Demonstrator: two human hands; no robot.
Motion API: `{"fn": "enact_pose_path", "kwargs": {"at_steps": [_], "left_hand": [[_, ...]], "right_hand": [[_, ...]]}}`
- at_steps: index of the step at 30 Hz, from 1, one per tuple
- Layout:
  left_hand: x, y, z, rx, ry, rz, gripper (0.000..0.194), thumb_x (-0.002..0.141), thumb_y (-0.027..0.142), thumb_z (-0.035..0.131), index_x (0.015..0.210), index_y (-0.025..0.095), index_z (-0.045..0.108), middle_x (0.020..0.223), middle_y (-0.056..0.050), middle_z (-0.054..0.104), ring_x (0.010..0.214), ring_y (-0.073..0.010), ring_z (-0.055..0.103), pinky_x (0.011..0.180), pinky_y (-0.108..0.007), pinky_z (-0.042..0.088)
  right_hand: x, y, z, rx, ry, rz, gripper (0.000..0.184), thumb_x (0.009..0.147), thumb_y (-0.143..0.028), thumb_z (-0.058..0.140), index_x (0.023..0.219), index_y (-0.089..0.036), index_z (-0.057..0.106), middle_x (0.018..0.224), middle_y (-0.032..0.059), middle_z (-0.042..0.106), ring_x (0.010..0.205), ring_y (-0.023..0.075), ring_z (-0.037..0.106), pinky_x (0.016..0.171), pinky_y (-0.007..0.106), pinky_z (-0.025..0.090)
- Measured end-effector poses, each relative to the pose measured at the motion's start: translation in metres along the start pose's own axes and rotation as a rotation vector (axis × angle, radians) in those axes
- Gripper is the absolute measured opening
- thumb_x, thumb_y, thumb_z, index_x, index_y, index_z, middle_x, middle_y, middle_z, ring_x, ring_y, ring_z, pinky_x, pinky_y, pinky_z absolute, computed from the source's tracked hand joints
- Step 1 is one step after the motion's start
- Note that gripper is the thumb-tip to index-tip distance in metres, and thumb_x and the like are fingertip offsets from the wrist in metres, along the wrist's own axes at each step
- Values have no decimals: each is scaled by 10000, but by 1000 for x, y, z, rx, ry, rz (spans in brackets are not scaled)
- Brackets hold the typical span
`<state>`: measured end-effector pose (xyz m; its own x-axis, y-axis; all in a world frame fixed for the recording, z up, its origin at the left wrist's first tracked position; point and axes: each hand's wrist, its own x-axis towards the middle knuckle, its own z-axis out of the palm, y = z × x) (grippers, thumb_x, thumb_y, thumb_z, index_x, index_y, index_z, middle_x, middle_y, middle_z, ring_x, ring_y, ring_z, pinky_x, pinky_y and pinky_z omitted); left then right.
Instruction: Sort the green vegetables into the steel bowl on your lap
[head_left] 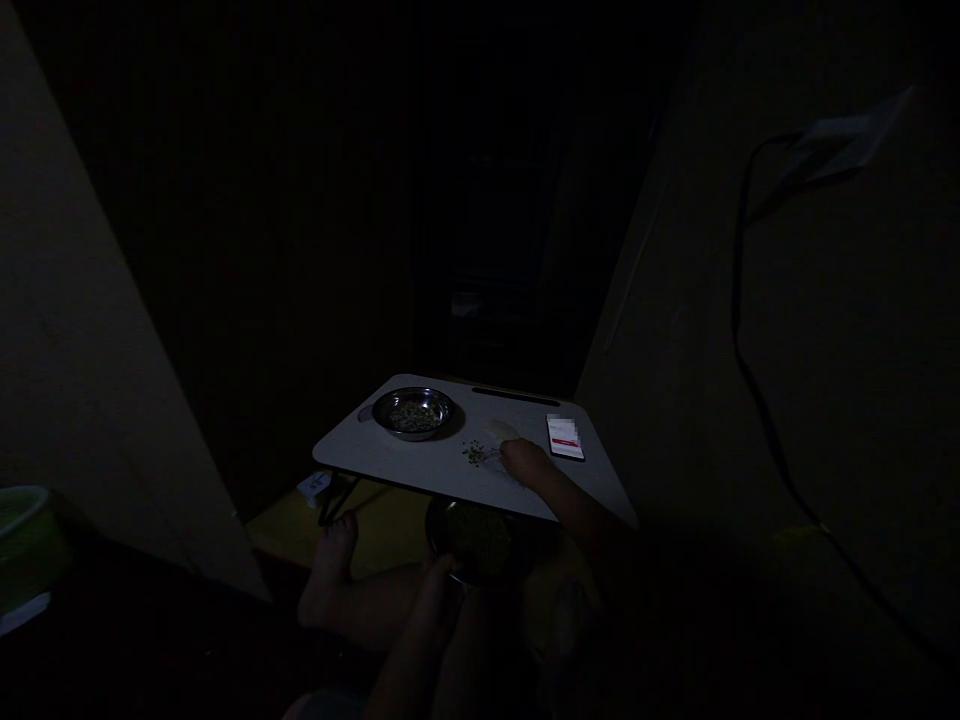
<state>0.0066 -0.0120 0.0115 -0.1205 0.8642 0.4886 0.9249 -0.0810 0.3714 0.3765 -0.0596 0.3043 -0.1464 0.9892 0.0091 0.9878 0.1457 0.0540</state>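
Observation:
On the white folding table (360,455) my right hand (523,460) rests with its fingers curled down. Whatever they may hold is hidden. Small dark green bits (474,453) lie scattered just left of it, and a pale heap of fine grains (501,430) is right behind it. Below the table's near edge, my left hand (439,575) grips the rim of a dark bowl (435,530) over the legs. Greenish contents (480,535) fill that bowl, too dim to name. A shiny metal bowl (381,420) with pale pieces inside stands at the table's left.
A lit phone (565,440) lies on the table's right side. The room is very dark. A bare foot (330,560) is near the folding leg (337,498). A black cable (739,320) hangs from a wall socket (840,130); a green tub (30,540) stands far left.

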Motion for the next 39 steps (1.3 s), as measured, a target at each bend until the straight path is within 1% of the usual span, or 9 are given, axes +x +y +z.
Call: {"fn": "enact_pose_path", "kwargs": {"at_steps": [3,8,11,15,19,24,32,36,39], "left_hand": [[1,2,-3,-122,16,-53,181,646,-1,377,741,47,523,597,-88,502,696,-233,530,683,-451,315],[-1,11,-11,-319,91,-145,118,661,37,406,664,110,498,579,-75,491,779,-240,535,714,-399,339],[-2,19,-18,-404,111,-200,114,636,25,421,630,111,495,583,-87,517,816,-235,541,690,-349,369],[-3,28,-27,-527,134,-308,159,618,34,395,597,97,540,607,-95,567,815,-195,561,641,-277,402],[-3,29,-33,-573,128,-326,154,578,26,443,608,103,573,600,-104,572,833,-185,561,657,-249,396],[-2,27,-34,-587,98,-314,162,555,33,455,608,128,574,601,-98,563,847,-205,547,712,-310,380],[-3,30,-31,-594,45,-297,182,593,-15,436,596,166,457,579,-65,416,989,-278,437,845,-400,279],[-3,31,-33,-553,7,-296,161,598,-17,414,624,133,466,599,-73,428,1023,-309,399,867,-455,219],[-4,33,-36,-552,-8,-304,172,580,-34,415,634,125,455,622,-77,444,1015,-295,409,848,-442,241]], "right_hand": [[1,0,1,0,8,-5,313,797,-241,337,956,-140,587,960,137,600,885,196,554,707,272,400],[4,0,4,-11,13,-3,307,792,-242,345,947,-135,588,947,137,601,869,206,560,695,276,405],[3,-2,3,-14,8,-7,312,799,-238,337,948,-130,589,952,142,598,873,205,559,692,271,406],[2,-4,0,-19,30,-22,308,792,-225,345,941,-120,594,942,151,601,870,214,559,689,282,409],[2,-5,1,-27,48,-22,300,784,-225,357,927,-119,598,928,150,605,848,221,567,668,286,416],[5,-4,3,-35,32,6,289,771,-204,368,925,-121,597,923,148,606,831,226,572,645,285,421],[5,-5,1,-30,13,5,315,790,-245,356,954,-116,592,951,161,596,870,226,559,684,294,412],[4,-6,1,-31,7,7,326,800,-243,338,967,-117,588,960,162,592,882,223,555,703,299,406],[2,-7,0,-31,4,17,325,801,-238,340,978,-120,585,978,164,587,891,217,553,716,298,403]]}}
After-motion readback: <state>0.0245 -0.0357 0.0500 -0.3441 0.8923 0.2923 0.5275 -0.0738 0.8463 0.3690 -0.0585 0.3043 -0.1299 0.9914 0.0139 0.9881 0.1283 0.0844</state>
